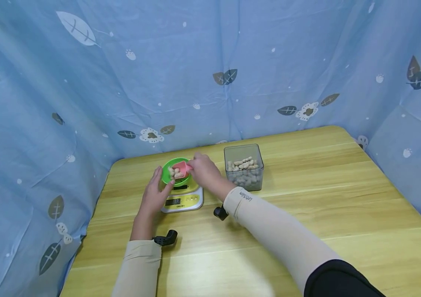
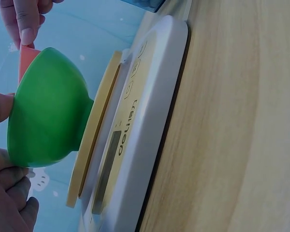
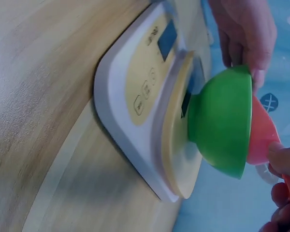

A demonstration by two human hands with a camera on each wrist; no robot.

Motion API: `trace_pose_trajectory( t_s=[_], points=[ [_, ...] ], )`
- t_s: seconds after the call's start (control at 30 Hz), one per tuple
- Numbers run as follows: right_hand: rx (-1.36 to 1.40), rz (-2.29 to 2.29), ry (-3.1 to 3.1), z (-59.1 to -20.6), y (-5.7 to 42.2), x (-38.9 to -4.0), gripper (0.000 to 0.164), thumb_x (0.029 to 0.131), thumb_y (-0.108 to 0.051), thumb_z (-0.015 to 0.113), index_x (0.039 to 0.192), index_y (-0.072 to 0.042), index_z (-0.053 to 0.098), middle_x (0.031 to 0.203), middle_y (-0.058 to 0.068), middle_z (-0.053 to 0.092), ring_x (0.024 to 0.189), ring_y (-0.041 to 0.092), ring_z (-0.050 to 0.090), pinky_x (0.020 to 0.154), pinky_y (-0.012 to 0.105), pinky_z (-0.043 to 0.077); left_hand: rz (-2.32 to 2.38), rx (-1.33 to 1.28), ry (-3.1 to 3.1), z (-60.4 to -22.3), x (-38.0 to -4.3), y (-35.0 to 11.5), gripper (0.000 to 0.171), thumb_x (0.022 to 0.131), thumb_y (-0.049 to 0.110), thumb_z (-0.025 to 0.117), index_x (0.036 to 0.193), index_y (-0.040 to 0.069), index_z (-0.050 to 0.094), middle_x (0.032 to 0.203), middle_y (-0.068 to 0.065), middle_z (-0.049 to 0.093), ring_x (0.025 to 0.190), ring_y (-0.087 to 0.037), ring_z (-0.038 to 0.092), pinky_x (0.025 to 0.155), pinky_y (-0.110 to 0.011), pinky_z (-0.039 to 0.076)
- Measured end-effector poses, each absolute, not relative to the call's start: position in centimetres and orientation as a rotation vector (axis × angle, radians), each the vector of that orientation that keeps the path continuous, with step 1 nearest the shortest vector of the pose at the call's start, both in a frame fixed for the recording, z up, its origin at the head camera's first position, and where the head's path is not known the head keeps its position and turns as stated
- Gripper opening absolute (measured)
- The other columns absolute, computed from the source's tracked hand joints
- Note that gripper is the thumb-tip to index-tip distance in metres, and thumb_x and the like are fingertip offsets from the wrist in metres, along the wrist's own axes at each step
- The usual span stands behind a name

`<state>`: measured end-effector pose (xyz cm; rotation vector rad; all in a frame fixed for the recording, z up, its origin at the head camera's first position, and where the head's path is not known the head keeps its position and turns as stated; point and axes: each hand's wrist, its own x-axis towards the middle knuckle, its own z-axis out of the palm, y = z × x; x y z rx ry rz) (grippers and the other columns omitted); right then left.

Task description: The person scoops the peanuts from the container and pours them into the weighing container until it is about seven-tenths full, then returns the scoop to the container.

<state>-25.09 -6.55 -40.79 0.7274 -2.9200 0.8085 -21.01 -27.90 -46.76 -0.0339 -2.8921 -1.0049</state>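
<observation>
A green bowl [image 1: 165, 175] stands on the round plate of a yellow and white kitchen scale [image 1: 194, 203]. My left hand [image 1: 152, 196] holds the bowl by its side, thumb and fingers spread about its rim. Pinched by the handle in my right hand [image 1: 205, 172] is a pink scoop [image 3: 262, 133], its head tipped over the bowl. Unshelled peanuts [image 1: 173, 172] show at the scoop's mouth and in the bowl. From the wrist views, the bowl's outer wall hides what lies inside.
To the right of the scale stands a clear grey square container [image 1: 254, 183] with many peanuts in it. Both stand near the back edge of a wooden table [image 1: 307, 173]. A blue patterned curtain [image 1: 180, 74] hangs behind and at the sides.
</observation>
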Motion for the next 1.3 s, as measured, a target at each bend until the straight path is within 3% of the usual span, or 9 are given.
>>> trace_pose_trajectory(
  t_s=[0.23,0.5,0.87,1.07,1.23,1.3],
  points=[
    [0.819,0.519,-2.836,-40.8,-6.5,-24.8,0.035,0.094,-0.022,0.067,0.129,-0.017,0.067,0.102,-0.001,0.054,0.091,0.015,0.049,0.077,0.023,0.049,-1.023,-0.051,-2.867,-46.9,-21.0,-27.9,0.084,0.097,0.057,0.048,0.159,0.010,0.016,0.166,-0.004,0.011,0.151,-0.034,0.015,0.120,-0.056,0.018],
    [0.859,0.313,-2.675,-40.7,-6.0,-24.8,0.036,0.088,-0.004,0.068,0.122,-0.014,0.070,0.097,0.000,0.056,0.082,0.014,0.047,0.068,0.020,0.045,-1.016,-0.042,-2.862,-47.1,-21.0,-27.9,0.081,0.098,0.052,0.050,0.159,0.011,0.015,0.166,-0.006,0.011,0.151,-0.034,0.014,0.121,-0.056,0.017],
    [0.862,0.239,-2.553,-40.5,-5.1,-25.1,0.032,0.087,0.004,0.064,0.114,-0.011,0.072,0.100,0.003,0.058,0.083,0.016,0.047,0.069,0.023,0.046,-1.036,-0.031,-2.873,-46.9,-20.8,-27.8,0.081,0.098,0.052,0.050,0.159,0.014,0.013,0.166,-0.002,0.008,0.151,-0.034,0.013,0.120,-0.057,0.017],
    [0.826,0.327,-2.604,-39.6,-4.0,-25.0,0.024,0.091,-0.011,0.068,0.115,-0.012,0.073,0.096,0.002,0.056,0.084,0.017,0.048,0.069,0.024,0.046,-1.027,-0.017,-2.885,-46.7,-20.9,-27.7,0.081,0.098,0.054,0.049,0.159,0.015,0.012,0.166,-0.002,0.007,0.151,-0.035,0.013,0.120,-0.058,0.017],
    [0.780,0.526,-2.668,-38.8,-2.7,-24.9,0.032,0.093,-0.026,0.068,0.123,-0.014,0.070,0.094,0.002,0.053,0.084,0.016,0.048,0.070,0.024,0.047,-1.011,-0.031,-2.884,-46.1,-20.9,-27.5,0.083,0.098,0.053,0.050,0.159,0.013,0.011,0.166,-0.001,0.004,0.152,-0.033,0.010,0.120,-0.058,0.015],
    [0.767,0.625,-2.664,-38.6,-2.0,-24.7,0.033,0.094,-0.025,0.067,0.125,-0.013,0.069,0.094,0.001,0.053,0.084,0.016,0.048,0.069,0.024,0.047,-1.000,-0.050,-2.873,-45.7,-20.9,-27.4,0.083,0.098,0.050,0.051,0.159,0.012,0.010,0.166,0.000,0.002,0.152,-0.033,0.009,0.120,-0.058,0.015]
  ],
)
